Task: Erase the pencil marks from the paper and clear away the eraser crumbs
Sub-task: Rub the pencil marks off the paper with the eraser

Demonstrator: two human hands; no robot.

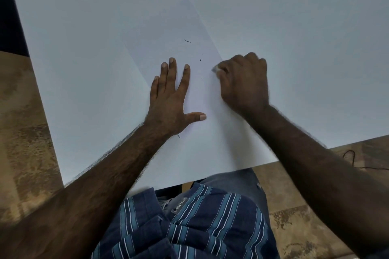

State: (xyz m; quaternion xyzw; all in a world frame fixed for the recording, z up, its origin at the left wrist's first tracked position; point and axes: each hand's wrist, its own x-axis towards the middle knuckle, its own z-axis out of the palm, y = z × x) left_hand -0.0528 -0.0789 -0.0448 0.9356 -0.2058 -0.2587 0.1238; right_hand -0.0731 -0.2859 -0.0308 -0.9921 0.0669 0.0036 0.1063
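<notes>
On paper [202, 132]: left hand [170, 99] flat, pinning sheet; right hand [244, 82] pinches eraser [215, 69] at 3 o'clock edge; crumbs [187, 41] at 12.

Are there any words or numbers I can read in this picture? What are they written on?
"...ONEY BLUES", roughly: white letters on a small dark label sewn to the striped blue shirt; the first letters are too blurred to be sure.
The paper shows no readable writing, only a few dark crumbs.
</notes>
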